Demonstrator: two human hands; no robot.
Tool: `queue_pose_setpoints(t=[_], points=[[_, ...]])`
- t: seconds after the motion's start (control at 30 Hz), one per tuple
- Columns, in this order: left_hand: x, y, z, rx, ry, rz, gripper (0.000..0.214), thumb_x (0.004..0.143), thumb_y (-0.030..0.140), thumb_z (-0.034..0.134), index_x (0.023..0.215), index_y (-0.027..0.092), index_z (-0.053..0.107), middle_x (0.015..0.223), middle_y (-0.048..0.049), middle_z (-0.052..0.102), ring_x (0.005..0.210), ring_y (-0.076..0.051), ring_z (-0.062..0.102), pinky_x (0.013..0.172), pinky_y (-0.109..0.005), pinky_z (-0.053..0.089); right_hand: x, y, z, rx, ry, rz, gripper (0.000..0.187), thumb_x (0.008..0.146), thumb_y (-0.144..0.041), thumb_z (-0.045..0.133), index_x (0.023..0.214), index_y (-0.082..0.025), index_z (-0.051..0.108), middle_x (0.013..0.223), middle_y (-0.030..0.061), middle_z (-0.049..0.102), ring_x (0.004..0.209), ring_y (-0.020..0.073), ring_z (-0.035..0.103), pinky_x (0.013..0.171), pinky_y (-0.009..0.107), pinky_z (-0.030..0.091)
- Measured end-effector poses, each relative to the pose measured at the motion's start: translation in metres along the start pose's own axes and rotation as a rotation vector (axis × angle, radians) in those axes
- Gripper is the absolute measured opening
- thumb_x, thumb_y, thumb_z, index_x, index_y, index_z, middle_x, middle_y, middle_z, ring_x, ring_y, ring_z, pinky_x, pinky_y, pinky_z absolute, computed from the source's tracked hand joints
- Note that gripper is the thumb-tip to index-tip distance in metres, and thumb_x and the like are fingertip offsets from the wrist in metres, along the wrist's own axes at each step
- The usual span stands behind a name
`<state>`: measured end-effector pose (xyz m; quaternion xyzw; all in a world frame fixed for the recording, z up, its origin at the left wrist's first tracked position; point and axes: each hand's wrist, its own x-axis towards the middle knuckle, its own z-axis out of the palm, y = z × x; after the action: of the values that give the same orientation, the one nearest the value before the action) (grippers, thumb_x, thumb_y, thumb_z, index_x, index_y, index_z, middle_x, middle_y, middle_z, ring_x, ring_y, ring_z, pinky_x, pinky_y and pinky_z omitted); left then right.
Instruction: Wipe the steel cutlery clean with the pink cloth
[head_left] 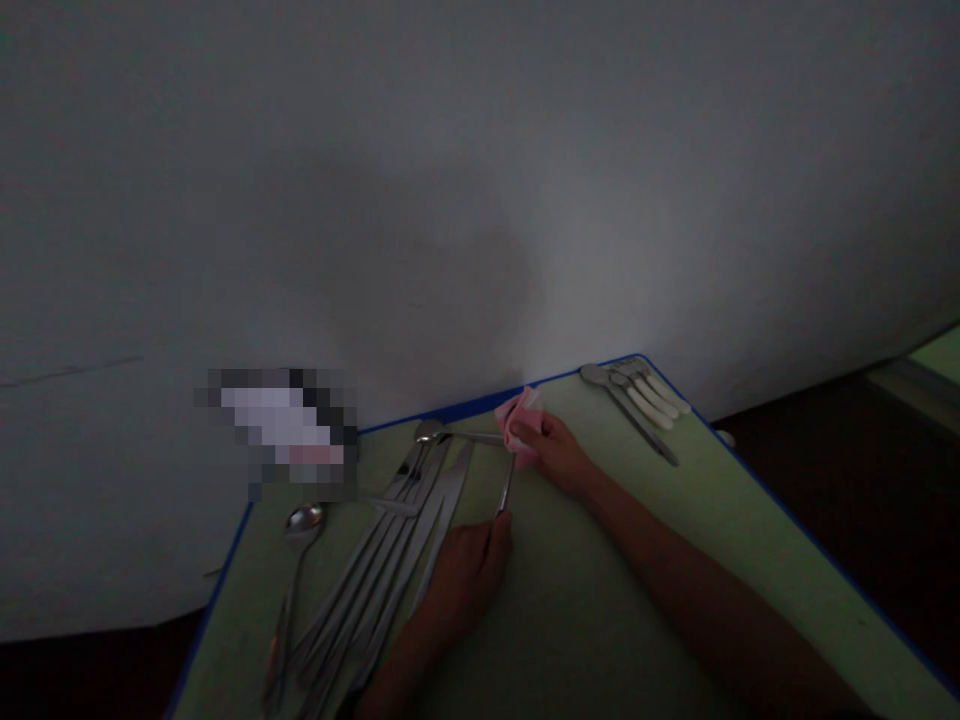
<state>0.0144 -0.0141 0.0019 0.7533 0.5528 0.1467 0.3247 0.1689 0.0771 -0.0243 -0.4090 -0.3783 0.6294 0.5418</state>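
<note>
My left hand rests on the green table and pinches the lower end of a thin metal utensil. My right hand is closed on a pink cloth wrapped round the utensil's upper end. To the left of both hands lies a row of long metal knives and spoons. One spoon sits apart at the far left.
Several white-handled utensils lie at the table's far right corner. A grey wall stands right behind the blue-edged table. A blurred patch sits at the back left. Dark floor lies to the right.
</note>
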Motion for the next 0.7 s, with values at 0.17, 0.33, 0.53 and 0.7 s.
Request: queue_pose_setpoints(t=[0.17, 0.33, 0.53, 0.7], points=[[0.001, -0.003, 0.0, 0.019, -0.01, 0.043, 0.049, 0.092, 0.038, 0.022, 0.058, 0.017, 0.052, 0.049, 0.0005, 0.048, 0.045, -0.011, 0.043, 0.047, -0.024, 0.028, -0.002, 0.0, 0.005, -0.081, 0.164, -0.153, 0.035, 0.071, -0.051, 0.06, 0.071, -0.016, 0.062, 0.064, -0.0016, 0.059, 0.059, 0.0112, 0.049, 0.059, 0.023, 0.038], [0.002, 0.0, -0.002, -0.009, -0.037, 0.037, 0.051, 0.093, 0.04, 0.021, 0.055, 0.018, 0.048, 0.049, 0.001, 0.047, 0.045, -0.011, 0.043, 0.046, -0.023, 0.028, -0.003, 0.0, 0.007, -0.122, 0.245, -0.13, 0.046, 0.072, -0.06, 0.053, 0.062, -0.015, 0.058, 0.056, -0.0013, 0.053, 0.052, 0.01, 0.044, 0.052, 0.022, 0.034], [0.003, 0.0, 0.002, -0.018, -0.001, 0.025, 0.051, 0.093, 0.039, 0.02, 0.057, 0.018, 0.048, 0.05, 0.0, 0.049, 0.046, -0.011, 0.044, 0.046, -0.023, 0.028, -0.012, 0.01, 0.028, -0.028, 0.293, 0.023, 0.054, 0.072, -0.066, 0.048, 0.073, -0.014, 0.063, 0.062, 0.0023, 0.058, 0.053, 0.0115, 0.049, 0.048, 0.023, 0.037], [0.005, -0.002, 0.003, -0.068, 0.024, 0.029, 0.051, 0.093, 0.039, 0.019, 0.057, 0.018, 0.048, 0.05, 0.0, 0.05, 0.046, -0.012, 0.045, 0.048, -0.024, 0.028, -0.02, 0.017, 0.036, -0.024, 0.222, 0.031, 0.051, 0.072, -0.063, 0.051, 0.064, -0.014, 0.06, 0.053, 0.0004, 0.053, 0.048, 0.0095, 0.044, 0.046, 0.022, 0.034]])
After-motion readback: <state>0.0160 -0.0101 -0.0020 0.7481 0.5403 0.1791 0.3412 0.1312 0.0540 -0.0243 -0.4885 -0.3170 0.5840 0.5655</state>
